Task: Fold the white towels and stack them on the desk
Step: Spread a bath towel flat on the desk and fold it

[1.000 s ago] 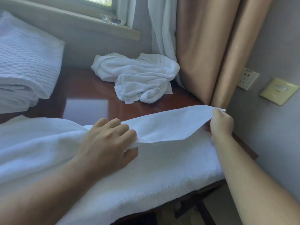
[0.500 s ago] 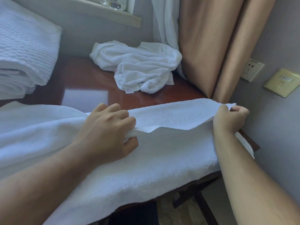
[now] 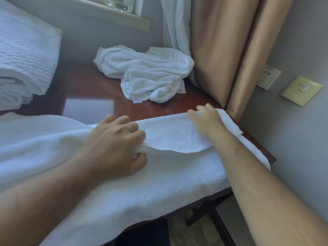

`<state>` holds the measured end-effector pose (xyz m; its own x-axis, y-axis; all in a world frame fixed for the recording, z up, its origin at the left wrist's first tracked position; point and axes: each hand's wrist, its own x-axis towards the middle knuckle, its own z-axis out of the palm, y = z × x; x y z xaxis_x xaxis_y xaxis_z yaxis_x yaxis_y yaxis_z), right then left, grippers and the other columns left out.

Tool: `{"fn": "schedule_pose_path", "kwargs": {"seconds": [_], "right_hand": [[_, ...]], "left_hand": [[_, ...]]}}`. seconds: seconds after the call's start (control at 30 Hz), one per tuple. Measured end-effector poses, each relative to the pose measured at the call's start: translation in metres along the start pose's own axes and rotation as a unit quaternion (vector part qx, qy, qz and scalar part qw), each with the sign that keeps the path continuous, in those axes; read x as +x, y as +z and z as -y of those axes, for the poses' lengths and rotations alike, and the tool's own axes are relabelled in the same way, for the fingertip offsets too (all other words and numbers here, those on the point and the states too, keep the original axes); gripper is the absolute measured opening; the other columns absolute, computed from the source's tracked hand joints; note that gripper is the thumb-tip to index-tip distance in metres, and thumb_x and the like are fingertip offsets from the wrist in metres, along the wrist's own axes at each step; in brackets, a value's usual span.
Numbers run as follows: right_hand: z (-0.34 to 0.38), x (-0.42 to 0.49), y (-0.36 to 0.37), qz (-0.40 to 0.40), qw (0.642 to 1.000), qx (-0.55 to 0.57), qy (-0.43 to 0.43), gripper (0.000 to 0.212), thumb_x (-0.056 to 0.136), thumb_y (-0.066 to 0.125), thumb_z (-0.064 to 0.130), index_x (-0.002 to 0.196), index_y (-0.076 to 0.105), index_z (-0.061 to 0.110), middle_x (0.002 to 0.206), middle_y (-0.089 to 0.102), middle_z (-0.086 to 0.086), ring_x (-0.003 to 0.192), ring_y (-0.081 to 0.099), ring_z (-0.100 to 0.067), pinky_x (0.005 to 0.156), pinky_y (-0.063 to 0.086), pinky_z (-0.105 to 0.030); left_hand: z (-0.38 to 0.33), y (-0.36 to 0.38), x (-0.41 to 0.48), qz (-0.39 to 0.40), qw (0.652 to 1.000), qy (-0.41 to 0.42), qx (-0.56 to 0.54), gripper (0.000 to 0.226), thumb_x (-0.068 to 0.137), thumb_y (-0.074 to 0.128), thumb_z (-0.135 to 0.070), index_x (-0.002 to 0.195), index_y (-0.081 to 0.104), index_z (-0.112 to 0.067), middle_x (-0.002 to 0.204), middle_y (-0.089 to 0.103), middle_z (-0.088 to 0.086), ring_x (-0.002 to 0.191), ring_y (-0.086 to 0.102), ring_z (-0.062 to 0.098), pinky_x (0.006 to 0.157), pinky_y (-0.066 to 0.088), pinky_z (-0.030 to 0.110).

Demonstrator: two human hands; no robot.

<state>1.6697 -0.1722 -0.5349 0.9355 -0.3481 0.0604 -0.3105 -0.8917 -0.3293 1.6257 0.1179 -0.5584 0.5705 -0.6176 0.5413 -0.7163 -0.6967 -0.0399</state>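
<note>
A large white towel (image 3: 159, 178) lies across the front of the dark wooden desk (image 3: 99, 86), its near side hanging over the edge. My left hand (image 3: 115, 144) is closed on the free edge of its folded-over upper layer, near the middle. My right hand (image 3: 206, 119) lies flat and blurred on that layer's right end, fingers spread, holding nothing. A crumpled white towel (image 3: 149, 73) with a small label sits at the back of the desk.
A folded white quilted blanket (image 3: 23, 55) is stacked at the left. Tan curtains (image 3: 230, 50) and a white sheer hang at the back right corner. Wall sockets (image 3: 268, 77) sit on the right wall. A window sill (image 3: 113, 13) runs above the desk.
My right hand let go of the towel corner it was pinching and now presses flat on the folded layer. The folded layer has come down onto the towel. My left hand kept its grip.
</note>
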Motion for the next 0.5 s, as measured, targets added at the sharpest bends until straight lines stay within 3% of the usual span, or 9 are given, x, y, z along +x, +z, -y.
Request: {"fn": "schedule_pose_path", "kwargs": {"seconds": [0.07, 0.13, 0.23, 0.3, 0.33, 0.4, 0.43, 0.5], "right_hand": [[0.002, -0.004, 0.019, 0.077, 0.994, -0.064, 0.042, 0.078, 0.098, 0.021, 0.069, 0.162, 0.016, 0.025, 0.170, 0.003, -0.005, 0.156, -0.001, -0.031, 0.125, 0.003, -0.050], [-0.002, -0.003, 0.030, 0.074, 0.992, -0.087, 0.051, 0.082, 0.095, 0.013, 0.073, 0.163, 0.007, 0.028, 0.171, -0.006, -0.002, 0.156, -0.010, -0.030, 0.124, -0.004, -0.050], [-0.002, 0.001, 0.031, 0.055, 0.993, -0.086, 0.055, 0.079, 0.095, 0.014, 0.070, 0.163, 0.010, 0.028, 0.171, 0.000, -0.003, 0.156, -0.003, -0.032, 0.124, 0.002, -0.050], [0.002, 0.001, 0.029, 0.016, 0.996, -0.081, 0.038, 0.071, 0.098, 0.021, 0.060, 0.159, 0.028, 0.023, 0.167, 0.021, -0.006, 0.152, 0.016, -0.034, 0.122, 0.016, -0.049], [0.004, -0.002, 0.028, -0.019, 0.997, -0.073, 0.026, 0.064, 0.099, 0.025, 0.052, 0.152, 0.042, 0.020, 0.160, 0.036, -0.006, 0.144, 0.031, -0.033, 0.117, 0.026, -0.048], [0.011, -0.014, 0.026, -0.104, 0.993, -0.052, -0.006, 0.042, 0.099, 0.034, 0.036, 0.117, 0.064, 0.014, 0.130, 0.061, -0.008, 0.115, 0.047, -0.031, 0.098, 0.039, -0.045], [0.018, -0.020, 0.027, -0.138, 0.989, -0.040, -0.031, 0.034, 0.099, 0.036, 0.031, 0.097, 0.064, 0.013, 0.116, 0.064, -0.009, 0.103, 0.047, -0.030, 0.090, 0.040, -0.043], [0.042, -0.037, 0.030, -0.149, 0.985, 0.007, -0.091, 0.034, 0.101, 0.038, 0.030, 0.075, 0.055, 0.017, 0.097, 0.063, -0.006, 0.098, 0.047, -0.032, 0.082, 0.037, -0.041]], "left_hand": [[0.002, 0.001, -0.002, 0.009, 1.000, 0.006, 0.001, 0.021, 0.068, 0.048, -0.034, 0.060, 0.045, -0.016, 0.055, 0.039, -0.004, 0.057, 0.039, 0.024, 0.056, 0.036, 0.035], [0.006, 0.003, -0.002, 0.014, 1.000, 0.011, 0.003, 0.022, 0.069, 0.048, -0.037, 0.060, 0.044, -0.016, 0.053, 0.039, -0.004, 0.053, 0.039, 0.024, 0.054, 0.037, 0.034], [0.013, 0.005, 0.001, 0.007, 1.000, 0.015, 0.014, 0.027, 0.073, 0.047, -0.042, 0.064, 0.045, -0.017, 0.053, 0.040, -0.004, 0.050, 0.043, 0.026, 0.054, 0.039, 0.034], [0.016, 0.003, 0.004, 0.039, 0.999, 0.013, 0.028, 0.033, 0.078, 0.043, -0.052, 0.073, 0.049, -0.019, 0.060, 0.049, -0.005, 0.056, 0.051, 0.025, 0.062, 0.041, 0.035], [0.018, -0.001, 0.005, 0.075, 0.996, 0.009, 0.036, 0.039, 0.080, 0.038, -0.059, 0.083, 0.051, -0.023, 0.069, 0.056, -0.007, 0.065, 0.057, 0.022, 0.070, 0.042, 0.036], [0.027, -0.012, 0.004, 0.151, 0.988, -0.016, 0.031, 0.056, 0.081, 0.024, -0.076, 0.105, 0.050, -0.033, 0.098, 0.065, -0.014, 0.091, 0.061, 0.014, 0.089, 0.040, 0.035], [0.035, -0.020, 0.001, 0.170, 0.985, -0.038, 0.005, 0.064, 0.080, 0.019, -0.081, 0.114, 0.050, -0.036, 0.110, 0.064, -0.016, 0.103, 0.059, 0.011, 0.096, 0.037, 0.034], [0.058, -0.043, -0.011, 0.181, 0.979, -0.085, -0.049, 0.073, 0.078, 0.017, -0.085, 0.125, 0.049, -0.040, 0.119, 0.061, -0.017, 0.115, 0.054, 0.009, 0.100, 0.032, 0.032]]}}
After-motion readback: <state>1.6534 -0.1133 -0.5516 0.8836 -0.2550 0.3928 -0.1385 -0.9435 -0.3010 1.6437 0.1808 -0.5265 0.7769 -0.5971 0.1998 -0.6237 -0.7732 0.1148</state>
